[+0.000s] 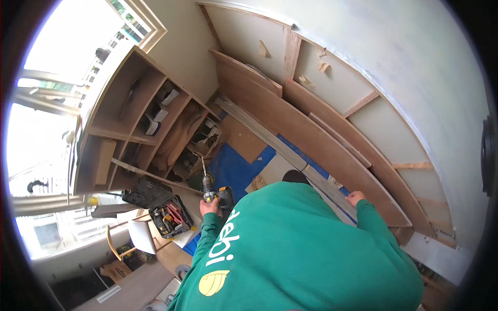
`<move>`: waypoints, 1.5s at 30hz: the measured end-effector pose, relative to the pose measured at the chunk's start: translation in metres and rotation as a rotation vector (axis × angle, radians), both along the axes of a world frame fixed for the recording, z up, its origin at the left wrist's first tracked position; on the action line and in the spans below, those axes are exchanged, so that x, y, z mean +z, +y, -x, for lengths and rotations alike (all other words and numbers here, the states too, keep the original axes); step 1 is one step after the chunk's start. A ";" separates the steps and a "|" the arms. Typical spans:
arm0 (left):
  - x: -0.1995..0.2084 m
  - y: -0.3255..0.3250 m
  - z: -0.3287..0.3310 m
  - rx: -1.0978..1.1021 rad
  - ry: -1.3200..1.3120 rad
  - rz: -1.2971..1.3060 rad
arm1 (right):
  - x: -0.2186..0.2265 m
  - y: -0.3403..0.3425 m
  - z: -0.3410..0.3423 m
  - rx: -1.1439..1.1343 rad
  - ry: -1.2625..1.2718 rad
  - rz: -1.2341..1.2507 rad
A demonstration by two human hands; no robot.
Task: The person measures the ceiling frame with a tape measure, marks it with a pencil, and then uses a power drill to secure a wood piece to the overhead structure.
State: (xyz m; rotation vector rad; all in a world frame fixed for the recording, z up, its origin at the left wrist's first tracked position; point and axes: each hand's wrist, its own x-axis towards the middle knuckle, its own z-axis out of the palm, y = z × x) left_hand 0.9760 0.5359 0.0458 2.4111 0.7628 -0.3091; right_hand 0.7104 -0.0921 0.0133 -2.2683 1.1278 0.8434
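Observation:
My left hand (209,207) is wrapped round a cordless drill (208,187), black with yellow parts. A long bit stands out from its chuck and points away toward the shelving. My right hand (355,198) is off to the right, its fingers curled, close to a long brown wooden board (332,155) that leans against the wall. Whether anything small is in those fingers I cannot make out. Both arms wear green sleeves, and the green sweatshirt (301,243) covers much of the lower picture.
Wooden shelving (155,144) with papers and boxes stands at the left by the windows. Below it lies an open tool case (171,215) with red-handled tools. Blue sheeting (236,168) and cardboard (244,139) cover the floor. Long planks (270,136) lie along the leaning boards.

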 end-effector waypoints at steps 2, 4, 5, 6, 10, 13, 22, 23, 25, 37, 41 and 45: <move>-0.011 0.011 -0.025 -0.083 0.004 -0.042 | 0.009 0.037 -0.012 -0.048 -0.046 -0.056; -0.033 0.030 -0.050 -0.109 0.060 -0.061 | 0.029 0.068 -0.062 -0.015 -0.072 -0.149; -0.039 0.031 -0.062 -0.141 0.078 -0.063 | 0.024 0.077 -0.072 -0.031 -0.112 -0.169; -0.044 0.028 -0.073 -0.171 0.093 -0.066 | 0.014 0.081 -0.082 -0.044 -0.156 -0.191; -0.023 0.017 -0.109 -0.226 0.245 -0.160 | 0.002 0.092 -0.143 -0.050 -0.329 -0.244; -0.004 0.026 -0.131 -0.306 0.345 -0.239 | 0.012 0.079 -0.181 -0.048 -0.336 -0.230; -0.038 0.071 -0.210 -0.416 0.570 -0.318 | -0.030 0.036 -0.154 -0.359 -0.635 -0.005; -0.044 0.074 -0.223 -0.449 0.562 -0.336 | -0.032 0.042 -0.146 -0.395 -0.587 0.011; -0.031 0.065 -0.250 -0.339 0.630 -0.223 | -0.035 0.070 -0.129 -0.475 -0.485 0.036; -0.117 0.081 -0.418 -0.885 0.303 -0.029 | -0.084 0.363 -0.110 -0.055 -0.117 -0.234; -0.122 0.083 -0.443 -0.778 0.330 0.162 | -0.045 0.391 -0.172 -0.650 -0.299 -0.289; -0.106 0.072 -0.450 -0.915 0.385 -0.095 | -0.028 0.374 -0.193 -0.706 -0.448 -0.141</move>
